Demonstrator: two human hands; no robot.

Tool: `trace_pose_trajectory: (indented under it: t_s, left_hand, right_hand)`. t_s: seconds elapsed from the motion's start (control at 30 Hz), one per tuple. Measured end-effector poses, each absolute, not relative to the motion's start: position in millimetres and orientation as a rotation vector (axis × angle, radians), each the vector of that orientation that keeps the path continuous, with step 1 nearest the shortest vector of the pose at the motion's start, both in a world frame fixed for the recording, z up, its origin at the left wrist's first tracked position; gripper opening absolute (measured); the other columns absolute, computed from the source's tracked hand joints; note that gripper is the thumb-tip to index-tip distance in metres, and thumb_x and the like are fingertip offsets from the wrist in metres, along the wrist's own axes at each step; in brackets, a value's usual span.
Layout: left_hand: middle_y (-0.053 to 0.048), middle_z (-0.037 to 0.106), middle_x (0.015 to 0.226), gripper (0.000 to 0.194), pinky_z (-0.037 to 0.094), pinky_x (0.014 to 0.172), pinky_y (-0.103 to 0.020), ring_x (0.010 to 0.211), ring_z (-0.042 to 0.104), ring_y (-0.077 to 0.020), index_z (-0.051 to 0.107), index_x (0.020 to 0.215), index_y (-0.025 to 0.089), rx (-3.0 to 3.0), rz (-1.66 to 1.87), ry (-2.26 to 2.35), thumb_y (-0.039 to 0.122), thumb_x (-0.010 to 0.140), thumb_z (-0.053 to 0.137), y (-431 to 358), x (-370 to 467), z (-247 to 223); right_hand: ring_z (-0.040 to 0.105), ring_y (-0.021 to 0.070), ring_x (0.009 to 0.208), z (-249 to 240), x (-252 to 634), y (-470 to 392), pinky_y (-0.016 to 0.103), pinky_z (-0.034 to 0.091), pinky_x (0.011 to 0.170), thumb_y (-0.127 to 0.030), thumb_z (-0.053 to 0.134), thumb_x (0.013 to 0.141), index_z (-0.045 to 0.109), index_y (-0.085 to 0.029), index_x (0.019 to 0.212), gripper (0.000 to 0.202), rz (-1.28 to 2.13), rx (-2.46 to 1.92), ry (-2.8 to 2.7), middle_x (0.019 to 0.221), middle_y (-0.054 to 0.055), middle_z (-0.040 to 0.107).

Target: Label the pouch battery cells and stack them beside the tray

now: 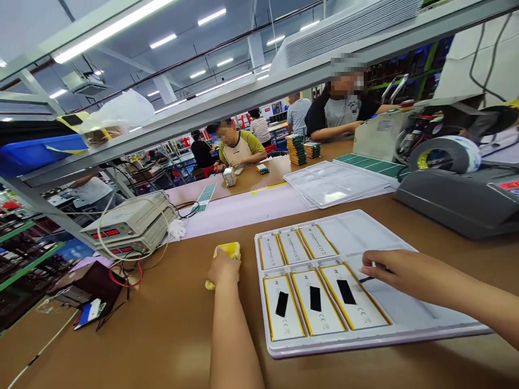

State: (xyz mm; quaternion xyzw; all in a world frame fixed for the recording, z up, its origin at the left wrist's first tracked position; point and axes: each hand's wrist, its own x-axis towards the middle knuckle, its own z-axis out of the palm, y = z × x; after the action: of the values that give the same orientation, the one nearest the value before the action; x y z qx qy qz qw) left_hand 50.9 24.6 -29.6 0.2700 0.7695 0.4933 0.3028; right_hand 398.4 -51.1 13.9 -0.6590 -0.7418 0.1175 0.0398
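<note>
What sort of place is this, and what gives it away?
Probably a battery or electronics assembly floor: flat white rectangular packs with yellow edges in a shallow white plastic tray, stacked boxy grey instruments with red displays, and several people at brown-topped tables beyond.

Workers [239,152] gather at counters [170,324] in a sprawling factory hall — strip lights [211,17] run across the high ceiling [133,65], stacked bench instruments [132,216] glow with red digits, and a white moulded tray [357,229] holds rows of flat, identically marked packs [318,321].
</note>
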Motion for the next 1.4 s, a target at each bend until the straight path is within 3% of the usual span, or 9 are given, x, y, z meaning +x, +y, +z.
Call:
trace_pose_trajectory:
  t_s: [0.1,0.47,0.63,0.73,0.83,0.9,1.07,1.27,1.4]
  left_hand:
    - [-0.015,0.051,0.112,0.015,0.023,0.088,-0.055,0.126,0.013,-0.0328,0.047,0.065,0.021,0.655,1.322,2.01,0.023,0.054,0.057,31,55,-30]
    - [-0.019,0.055,0.097,0.038,0.02,0.076,-0.065,0.108,0.034,-0.0485,0.036,0.048,0.018,0.989,0.875,2.329,0.024,0.034,0.071,28,58,-5]
    - [-0.016,0.055,0.091,0.036,0.024,0.075,-0.063,0.107,0.036,-0.0459,0.039,0.05,0.018,0.994,0.917,2.327,0.026,0.035,0.072,24,53,8]
    - [-0.015,0.055,0.095,0.04,0.022,0.079,-0.064,0.107,0.035,-0.0465,0.05,0.066,0.022,1.041,1.041,2.3,0.036,0.037,0.072,18,48,20]
    - [-0.01,0.056,0.096,0.056,0.026,0.085,-0.06,0.107,0.039,-0.0415,0.053,0.089,0.026,0.926,1.424,1.957,0.038,0.038,0.073,13,49,24]
    - [-0.006,0.059,0.088,0.05,0.037,0.08,-0.053,0.095,0.051,-0.0328,0.053,0.095,0.025,0.791,1.571,1.523,0.035,0.049,0.068,13,55,19]
    - [-0.009,0.062,0.083,0.031,0.047,0.069,-0.045,0.076,0.059,-0.024,0.055,0.098,0.017,0.456,1.391,0.51,0.021,0.068,0.048,18,79,-4]
    - [-0.017,0.061,0.091,0.054,0.046,0.073,-0.046,0.083,0.059,-0.0283,0.05,0.111,0.01,0.474,1.105,0.233,0.05,0.075,0.042,11,105,-19]
    - [-0.012,0.061,0.098,0.05,0.044,0.079,-0.043,0.09,0.058,-0.0253,0.047,0.115,0.016,0.49,1.062,0.181,0.049,0.078,0.039,8,115,-23]
  right_hand:
    - [0.057,0.0209,0.072,19,396,-49,0.028,0.035,0.057,-0.037,0.037,0.079,0.058,-0.024,0.077,0.025,0.355,-2.078,-2.382,0.078,0.006,0.064]
    - [0.059,0.0237,0.078,23,353,-56,0.03,0.038,0.06,-0.004,0.034,0.073,0.058,-0.012,0.088,0.029,-0.142,-2.058,-2.655,0.085,0.014,0.063]
    - [0.058,0.0219,0.077,21,367,-39,0.027,0.038,0.059,-0.021,0.043,0.076,0.06,-0.015,0.081,0.018,0.136,-2.172,-2.434,0.084,0.01,0.064]
    - [0.057,0.0177,0.071,18,373,-32,0.025,0.036,0.056,-0.037,0.039,0.079,0.06,-0.015,0.079,0.031,0.479,-2.121,-2.314,0.082,0.009,0.064]
    - [0.053,0.014,0.066,12,367,-33,0.023,0.036,0.054,-0.035,0.039,0.079,0.058,-0.014,0.08,0.029,0.73,-1.955,-2.27,0.08,0.008,0.062]
    - [0.05,0.011,0.059,10,362,-34,0.021,0.035,0.05,-0.027,0.041,0.076,0.056,-0.014,0.079,0.019,0.944,-1.939,-2.18,0.072,0.004,0.058]
    - [0.038,0.0054,0.042,34,367,-24,0.017,0.028,0.04,-0.016,0.041,0.074,0.045,-0.015,0.065,0.01,1.262,-1.866,-1.988,0.051,-0.005,0.04]
    - [0.035,0.0048,0.043,63,331,8,0.017,0.026,0.039,-0.018,0.037,0.08,0.044,-0.015,0.071,0.012,1.219,-1.615,-1.89,0.054,-0.004,0.041]
    - [0.037,0.0048,0.044,58,280,26,0.017,0.027,0.04,-0.019,0.038,0.081,0.046,-0.014,0.073,0.012,1.212,-1.606,-1.935,0.055,-0.003,0.044]
